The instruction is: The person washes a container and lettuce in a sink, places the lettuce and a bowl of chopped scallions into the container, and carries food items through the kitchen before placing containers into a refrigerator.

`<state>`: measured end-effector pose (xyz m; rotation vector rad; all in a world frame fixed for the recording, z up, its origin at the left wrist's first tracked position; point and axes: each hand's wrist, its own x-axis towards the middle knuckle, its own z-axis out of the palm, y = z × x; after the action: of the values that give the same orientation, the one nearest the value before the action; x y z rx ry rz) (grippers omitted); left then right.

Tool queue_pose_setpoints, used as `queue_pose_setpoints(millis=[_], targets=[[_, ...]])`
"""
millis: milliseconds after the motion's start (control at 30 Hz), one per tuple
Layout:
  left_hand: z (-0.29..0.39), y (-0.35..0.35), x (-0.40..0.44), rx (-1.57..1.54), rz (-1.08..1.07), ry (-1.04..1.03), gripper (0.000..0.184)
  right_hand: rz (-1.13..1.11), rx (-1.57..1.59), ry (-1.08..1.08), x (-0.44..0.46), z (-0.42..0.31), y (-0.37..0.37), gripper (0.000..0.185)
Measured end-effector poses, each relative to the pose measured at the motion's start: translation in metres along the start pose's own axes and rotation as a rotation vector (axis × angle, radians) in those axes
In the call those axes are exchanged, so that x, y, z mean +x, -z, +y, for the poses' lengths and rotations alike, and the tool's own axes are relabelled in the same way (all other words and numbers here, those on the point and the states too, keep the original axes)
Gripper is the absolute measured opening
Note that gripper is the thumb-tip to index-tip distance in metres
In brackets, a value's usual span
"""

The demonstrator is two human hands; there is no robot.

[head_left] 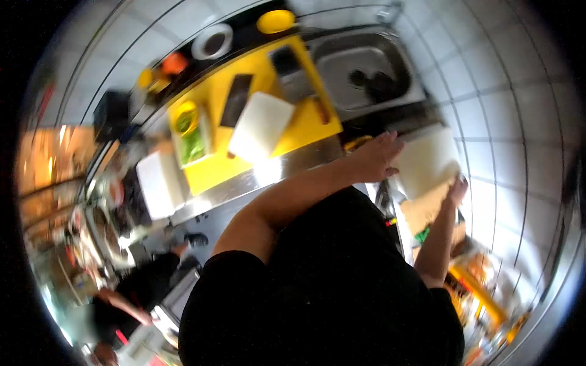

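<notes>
Board (427, 160), pale, between outspread left hand (377, 157) and right hand (457, 189), the latter's grip unclear.

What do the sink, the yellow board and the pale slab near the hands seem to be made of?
Sink: likely stainless steel, dull; grey with soft reflections.
Yellow board: probably matte plastic; even bright colour, no visible grain.
Pale slab: perhaps smooth plastic; evenly off-white, but blur leaves it open.
</notes>
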<state>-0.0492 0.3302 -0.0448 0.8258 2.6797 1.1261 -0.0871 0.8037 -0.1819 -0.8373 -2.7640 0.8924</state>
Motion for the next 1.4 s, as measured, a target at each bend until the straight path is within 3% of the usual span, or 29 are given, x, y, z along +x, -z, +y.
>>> queue_pose_setpoints(millis=[33,67,100,133,167,200,233,267,333,367,400,433,467,533,600,667,733,833,933,1133,1300,1400], targets=[[-0.003,0.021,-0.026,-0.068,0.024,0.059,0.073,0.126,0.109,-0.13,-0.055,-0.085,0.032,0.073],[-0.006,0.043,-0.055,-0.139,0.049,0.107,0.072,0.151,0.081,-0.058,-0.085,-0.121,0.046,0.071],[0.001,0.077,-0.09,-0.226,0.095,0.227,0.067,0.204,0.115,-0.048,-0.091,-0.124,0.045,0.068],[-0.011,0.075,-0.132,-0.113,0.21,0.338,0.062,0.275,-0.04,0.121,-0.091,-0.11,0.042,0.072],[-0.024,0.068,-0.175,0.0,0.32,0.443,0.058,0.336,0.104,0.213,-0.1,-0.123,0.036,0.065],[-0.024,0.073,-0.211,-0.138,0.49,0.615,0.055,0.359,0.045,0.264,-0.122,-0.162,0.044,0.055],[-0.026,0.081,-0.247,-0.284,0.656,0.778,0.052,0.298,0.102,0.25,-0.151,-0.209,0.049,0.051],[-0.037,0.083,-0.286,-0.283,0.784,0.813,0.049,0.243,0.155,0.235,-0.169,-0.244,0.045,0.047],[-0.046,0.086,-0.346,-0.196,1.011,0.997,0.038,0.149,0.254,0.446,-0.161,-0.247,0.008,0.039],[-0.061,0.079,-0.376,-0.371,1.17,1.086,0.036,0.026,0.234,0.415,-0.172,-0.272,-0.007,0.037],[-0.069,0.077,-0.396,-0.527,1.328,1.03,0.036,-0.185,0.456,0.571,-0.17,-0.264,-0.04,0.032],[-0.071,0.082,-0.406,-0.67,1.459,1.063,0.038,-0.453,0.705,0.419,-0.189,-0.281,-0.067,0.028],[-0.075,0.089,-0.413,-0.817,1.593,1.091,0.04,-0.597,0.332,0.457,-0.197,-0.298,-0.092,0.03],[-0.093,0.091,-0.429,-0.954,1.702,1.078,0.045,-0.973,0.491,-0.011,-0.274,-0.364,-0.107,0.039],[-0.11,0.096,-0.438,-1.083,1.775,1.043,0.046,-1.177,0.57,-0.088,-0.323,-0.384,-0.148,0.042],[-0.126,0.112,-0.438,-1.174,1.816,1.001,0.051,-1.259,0.44,-0.122,-0.359,-0.409,-0.173,0.04],[-0.16,0.116,-0.451,-1.254,1.746,0.942,0.049,-1.265,0.547,-0.177,-0.383,-0.417,-0.196,0.039],[-0.184,0.14,-0.444,-1.505,1.683,1.086,0.045,-1.143,0.506,-0.148,-0.384,-0.392,-0.249,0.036],[-0.21,0.136,-0.436,-1.509,1.545,1.095,0.042,-1.074,0.521,-0.156,-0.384,-0.391,-0.256,0.034],[-0.224,0.136,-0.43,-1.284,1.564,0.963,0.038,-1.116,0.763,-0.37,-0.397,-0.41,-0.225,0.027],[-0.215,0.143,-0.46,-1.216,1.469,1.123,0.036,-1.101,0.877,-0.386,-0.4,-0.402,-0.233,0.029],[-0.212,0.141,-0.491,-1.179,1.437,1.095,0.034,-1.114,0.895,-0.378,-0.399,-0.398,-0.234,0.031]])
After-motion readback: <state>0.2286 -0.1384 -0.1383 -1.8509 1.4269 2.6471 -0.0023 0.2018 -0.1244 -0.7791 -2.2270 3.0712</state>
